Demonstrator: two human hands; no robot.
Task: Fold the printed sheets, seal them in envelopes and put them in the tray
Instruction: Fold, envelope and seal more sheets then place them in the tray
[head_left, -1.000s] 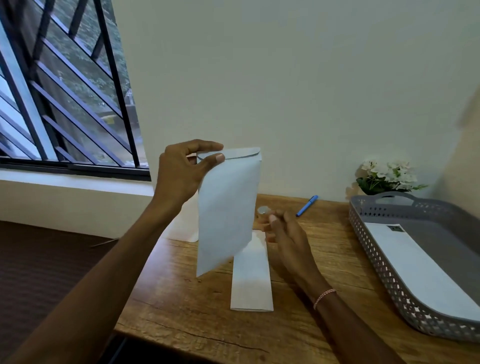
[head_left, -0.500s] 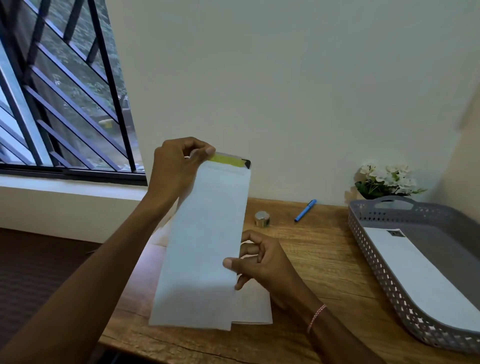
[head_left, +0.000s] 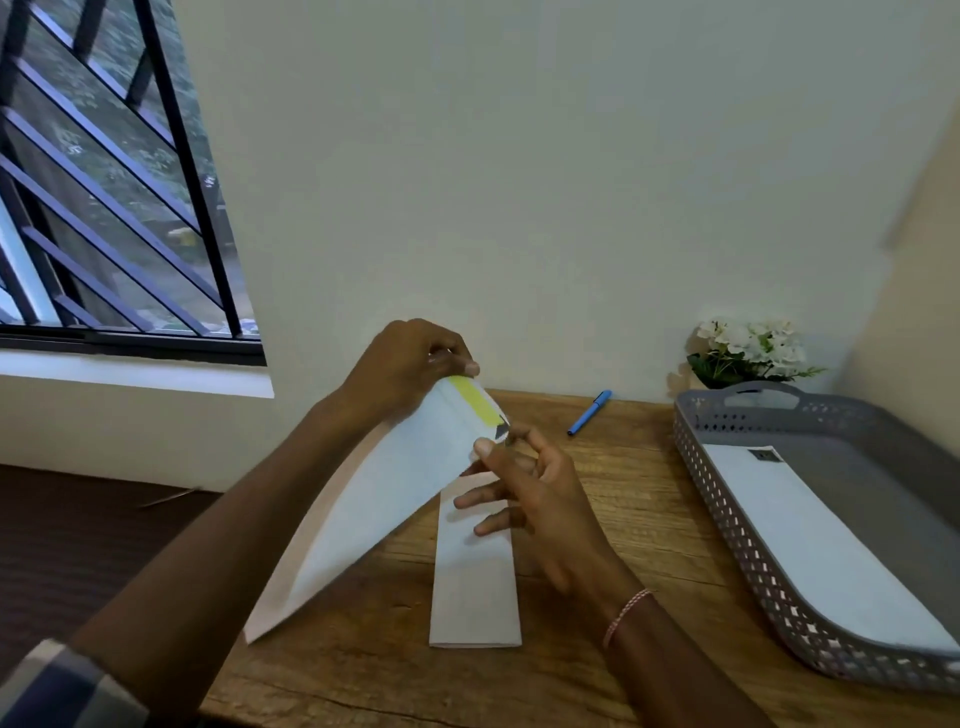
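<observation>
Head view, centre frame: left hand (head_left: 405, 364) pinches the top corner of the tilted white paper envelope (head_left: 384, 499); right hand (head_left: 540, 488) pinches its flap end by the yellow adhesive strip (head_left: 475, 400), other fingers spread. Folded white printed sheet (head_left: 475, 587) lies lower centre, outside it; peeling now risks sealing the envelope empty or crooked

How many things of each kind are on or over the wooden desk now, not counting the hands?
grey tray: 1
envelopes: 2, the held envelope and the flat envelope inside the tray
folded sheet: 1
blue pen: 1
flower plant: 1
Total: 6
</observation>
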